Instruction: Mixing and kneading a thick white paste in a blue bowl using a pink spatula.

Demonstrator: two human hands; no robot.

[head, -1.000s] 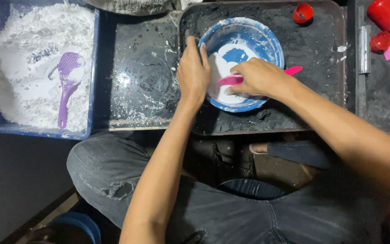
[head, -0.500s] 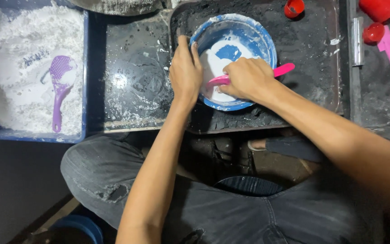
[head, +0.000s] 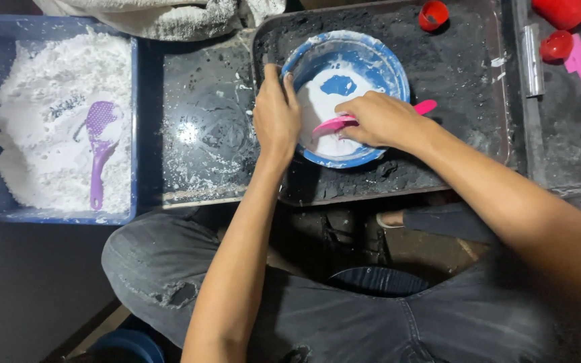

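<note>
Left hand [head: 276, 114] clasped the rim of the blue bowl [head: 346, 97] at its nine o'clock edge, fingers curled shut to steady it on the dark tray [head: 462, 87]. Right hand [head: 379, 119], closed round a pink scoop [head: 344, 122], worked the white paste inside. At nine o'clock of the tray, a blue tub [head: 62, 121] of white powder held a purple scoop [head: 100, 144], within reach.

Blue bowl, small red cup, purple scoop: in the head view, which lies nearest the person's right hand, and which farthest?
From the right hand:
1. Blue bowl, directly under the hand, which works a pink spoon inside it.
2. Small red cup, up and right on the dark tray.
3. Purple scoop, far left, lying in the bin of white powder.
</note>
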